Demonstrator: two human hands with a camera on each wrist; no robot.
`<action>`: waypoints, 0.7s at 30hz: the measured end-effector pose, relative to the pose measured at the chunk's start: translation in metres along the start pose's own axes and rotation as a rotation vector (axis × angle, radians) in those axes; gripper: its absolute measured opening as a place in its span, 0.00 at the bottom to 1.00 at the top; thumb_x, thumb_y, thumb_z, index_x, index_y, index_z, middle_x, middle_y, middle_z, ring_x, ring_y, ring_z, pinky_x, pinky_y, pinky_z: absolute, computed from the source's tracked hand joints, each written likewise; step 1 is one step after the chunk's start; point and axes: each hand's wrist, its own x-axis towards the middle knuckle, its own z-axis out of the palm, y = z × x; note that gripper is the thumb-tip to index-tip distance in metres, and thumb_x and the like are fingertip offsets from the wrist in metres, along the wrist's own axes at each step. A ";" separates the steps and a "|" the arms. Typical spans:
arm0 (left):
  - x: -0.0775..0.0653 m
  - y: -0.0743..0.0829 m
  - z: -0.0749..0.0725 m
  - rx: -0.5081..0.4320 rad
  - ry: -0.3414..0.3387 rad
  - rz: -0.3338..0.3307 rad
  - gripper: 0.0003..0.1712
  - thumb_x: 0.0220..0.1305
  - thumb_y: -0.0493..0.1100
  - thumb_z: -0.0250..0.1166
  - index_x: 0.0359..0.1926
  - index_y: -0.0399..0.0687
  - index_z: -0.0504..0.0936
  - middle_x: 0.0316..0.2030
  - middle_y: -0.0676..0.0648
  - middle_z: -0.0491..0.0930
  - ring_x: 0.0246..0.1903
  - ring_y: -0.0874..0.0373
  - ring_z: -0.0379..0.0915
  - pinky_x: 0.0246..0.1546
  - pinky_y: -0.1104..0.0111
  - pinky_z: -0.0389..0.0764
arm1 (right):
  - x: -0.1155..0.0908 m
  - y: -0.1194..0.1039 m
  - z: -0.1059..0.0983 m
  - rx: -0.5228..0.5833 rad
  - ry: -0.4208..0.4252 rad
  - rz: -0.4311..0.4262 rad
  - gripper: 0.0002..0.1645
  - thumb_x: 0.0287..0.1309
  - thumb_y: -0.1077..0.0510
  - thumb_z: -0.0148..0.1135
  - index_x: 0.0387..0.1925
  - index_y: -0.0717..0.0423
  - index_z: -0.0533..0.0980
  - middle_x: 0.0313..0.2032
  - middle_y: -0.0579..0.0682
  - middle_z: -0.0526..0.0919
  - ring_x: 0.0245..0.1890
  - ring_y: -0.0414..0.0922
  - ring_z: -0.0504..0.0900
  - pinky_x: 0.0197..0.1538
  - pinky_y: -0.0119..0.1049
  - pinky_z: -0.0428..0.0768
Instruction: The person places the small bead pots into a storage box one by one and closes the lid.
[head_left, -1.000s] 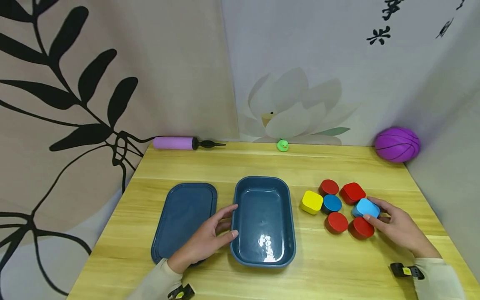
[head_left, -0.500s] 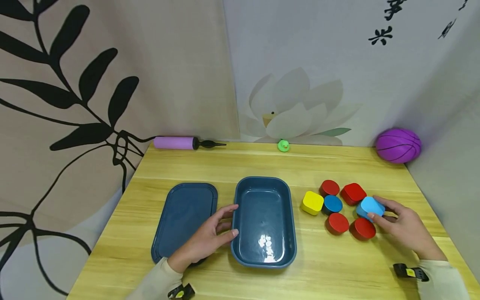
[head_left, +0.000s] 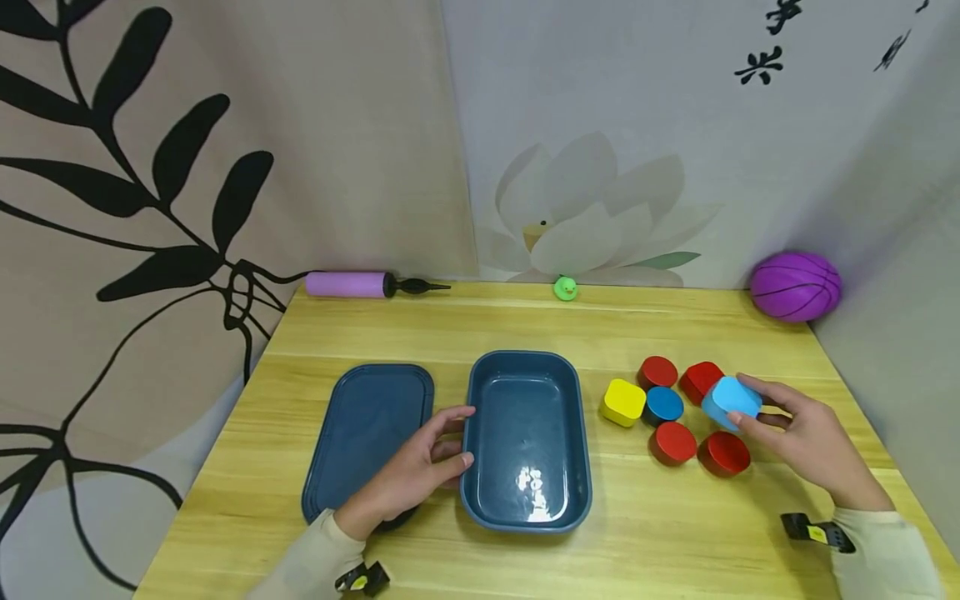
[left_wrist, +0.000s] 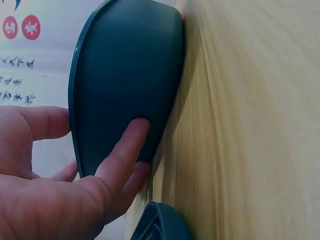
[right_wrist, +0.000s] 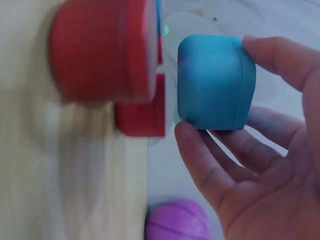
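Observation:
My right hand [head_left: 817, 437] pinches a light-blue rounded-square block [head_left: 731, 402] between thumb and fingers. In the right wrist view the block [right_wrist: 215, 82] shows a thin seam near one end, and it is off the table. Close by stand a red rounded-square block [head_left: 701, 381], a dark-blue round block [head_left: 663, 406], a yellow block [head_left: 622, 403] and several red round blocks [head_left: 672, 443]. My left hand [head_left: 408, 467] rests its fingertips on the left side of a dark-blue box [head_left: 585, 467]. The box wall [left_wrist: 120, 85] fills much of the left wrist view.
A dark-blue lid [head_left: 367, 433] lies left of the box, partly behind my left hand. Along the back edge of the wooden table [head_left: 637, 550] are a purple pump [head_left: 348, 285], a small green duck [head_left: 566, 288] and a purple ball [head_left: 796, 287].
My right hand has raised the light-blue block off the table and shifted it slightly away from me. My left hand and the box have stayed in place.

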 end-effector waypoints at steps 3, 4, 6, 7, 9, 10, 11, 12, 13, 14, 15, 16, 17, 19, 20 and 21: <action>0.001 0.000 0.000 0.012 0.004 0.000 0.41 0.78 0.42 0.64 0.83 0.54 0.56 0.76 0.34 0.62 0.71 0.35 0.71 0.51 0.54 0.88 | 0.004 -0.009 0.006 0.013 0.024 -0.051 0.37 0.67 0.55 0.74 0.73 0.62 0.73 0.66 0.69 0.76 0.44 0.18 0.80 0.40 0.20 0.84; 0.001 0.000 0.000 0.015 0.005 -0.002 0.40 0.78 0.42 0.64 0.83 0.54 0.56 0.76 0.34 0.62 0.71 0.35 0.71 0.51 0.54 0.88 | 0.006 -0.012 0.008 0.018 0.029 -0.068 0.37 0.66 0.56 0.74 0.72 0.61 0.73 0.65 0.67 0.77 0.44 0.20 0.81 0.41 0.20 0.84; 0.002 0.000 0.000 0.017 0.007 -0.004 0.40 0.78 0.41 0.64 0.83 0.54 0.56 0.76 0.35 0.63 0.71 0.36 0.71 0.51 0.54 0.88 | 0.010 -0.020 0.013 0.019 0.042 -0.105 0.36 0.64 0.57 0.76 0.71 0.59 0.75 0.62 0.62 0.80 0.44 0.22 0.82 0.42 0.19 0.83; 0.002 0.000 0.000 0.016 0.007 -0.006 0.40 0.77 0.41 0.64 0.83 0.53 0.56 0.75 0.34 0.63 0.70 0.36 0.71 0.51 0.54 0.88 | 0.012 -0.023 0.016 0.018 0.048 -0.124 0.36 0.63 0.58 0.77 0.70 0.59 0.76 0.61 0.60 0.81 0.44 0.24 0.82 0.43 0.18 0.83; 0.002 0.000 0.000 0.012 0.006 -0.007 0.40 0.77 0.41 0.64 0.82 0.53 0.56 0.75 0.34 0.63 0.71 0.35 0.71 0.51 0.54 0.88 | 0.017 -0.031 0.020 0.011 0.048 -0.160 0.36 0.62 0.58 0.77 0.70 0.58 0.77 0.60 0.58 0.82 0.44 0.24 0.82 0.45 0.17 0.82; 0.002 0.001 0.001 0.010 0.004 -0.007 0.40 0.77 0.41 0.64 0.82 0.52 0.56 0.76 0.33 0.62 0.71 0.35 0.71 0.51 0.55 0.88 | 0.019 -0.035 0.022 0.008 0.046 -0.178 0.36 0.62 0.58 0.78 0.70 0.58 0.77 0.60 0.58 0.83 0.44 0.25 0.82 0.46 0.17 0.82; 0.002 0.001 0.001 0.009 0.001 -0.006 0.40 0.77 0.41 0.64 0.82 0.52 0.56 0.76 0.33 0.62 0.71 0.35 0.70 0.51 0.55 0.88 | 0.021 -0.039 0.024 0.007 0.044 -0.195 0.36 0.62 0.58 0.78 0.70 0.58 0.77 0.59 0.58 0.83 0.44 0.26 0.82 0.46 0.17 0.82; 0.002 0.001 0.001 0.008 0.000 -0.004 0.40 0.78 0.41 0.64 0.82 0.52 0.56 0.76 0.33 0.62 0.71 0.35 0.70 0.51 0.55 0.88 | 0.024 -0.043 0.026 0.006 0.040 -0.210 0.36 0.62 0.58 0.78 0.69 0.59 0.77 0.59 0.59 0.84 0.44 0.26 0.82 0.47 0.17 0.82; 0.002 0.001 0.001 0.007 -0.004 -0.005 0.40 0.78 0.41 0.64 0.82 0.51 0.56 0.76 0.32 0.62 0.71 0.34 0.70 0.51 0.55 0.88 | 0.026 -0.047 0.028 0.008 0.035 -0.221 0.35 0.62 0.58 0.78 0.69 0.59 0.77 0.60 0.59 0.84 0.44 0.26 0.82 0.47 0.18 0.82; 0.002 0.002 0.001 0.007 -0.008 -0.005 0.40 0.78 0.41 0.64 0.82 0.51 0.56 0.76 0.32 0.62 0.71 0.34 0.69 0.51 0.54 0.88 | 0.027 -0.051 0.031 0.013 0.028 -0.230 0.35 0.62 0.58 0.77 0.69 0.59 0.77 0.60 0.59 0.84 0.45 0.26 0.82 0.48 0.19 0.83; 0.002 0.002 0.001 0.010 -0.010 -0.006 0.40 0.78 0.41 0.64 0.82 0.51 0.56 0.76 0.32 0.61 0.71 0.34 0.69 0.52 0.54 0.88 | 0.029 -0.055 0.033 0.024 0.021 -0.234 0.35 0.62 0.58 0.77 0.69 0.59 0.78 0.60 0.59 0.84 0.45 0.27 0.82 0.47 0.21 0.84; 0.002 0.003 0.001 0.016 -0.010 -0.005 0.40 0.78 0.41 0.64 0.82 0.51 0.56 0.76 0.32 0.61 0.71 0.34 0.69 0.52 0.54 0.88 | 0.031 -0.059 0.036 0.037 0.012 -0.236 0.34 0.62 0.58 0.77 0.69 0.57 0.78 0.60 0.58 0.84 0.46 0.28 0.83 0.47 0.22 0.84; 0.002 0.003 0.002 0.021 -0.007 -0.004 0.40 0.78 0.42 0.64 0.82 0.51 0.56 0.76 0.32 0.61 0.71 0.33 0.69 0.52 0.53 0.88 | 0.033 -0.063 0.039 0.049 0.001 -0.241 0.34 0.62 0.57 0.77 0.69 0.56 0.78 0.61 0.57 0.84 0.47 0.29 0.83 0.48 0.23 0.85; 0.002 0.004 0.002 0.034 0.000 -0.004 0.39 0.78 0.42 0.64 0.82 0.51 0.57 0.76 0.32 0.61 0.71 0.33 0.70 0.52 0.53 0.88 | 0.037 -0.070 0.046 0.063 -0.022 -0.254 0.33 0.63 0.57 0.77 0.68 0.55 0.79 0.61 0.57 0.84 0.47 0.33 0.84 0.48 0.25 0.86; 0.002 0.004 0.002 0.039 0.004 -0.003 0.39 0.78 0.42 0.64 0.82 0.51 0.57 0.76 0.32 0.61 0.71 0.33 0.70 0.52 0.53 0.88 | 0.039 -0.073 0.049 0.064 -0.030 -0.264 0.33 0.63 0.57 0.77 0.68 0.55 0.79 0.61 0.57 0.84 0.47 0.36 0.85 0.48 0.25 0.86; 0.002 0.005 0.002 0.043 0.007 -0.004 0.38 0.78 0.42 0.63 0.82 0.51 0.57 0.76 0.32 0.61 0.71 0.33 0.70 0.51 0.53 0.88 | 0.040 -0.075 0.053 0.067 -0.039 -0.273 0.33 0.62 0.56 0.78 0.68 0.54 0.79 0.61 0.56 0.84 0.47 0.38 0.85 0.48 0.26 0.86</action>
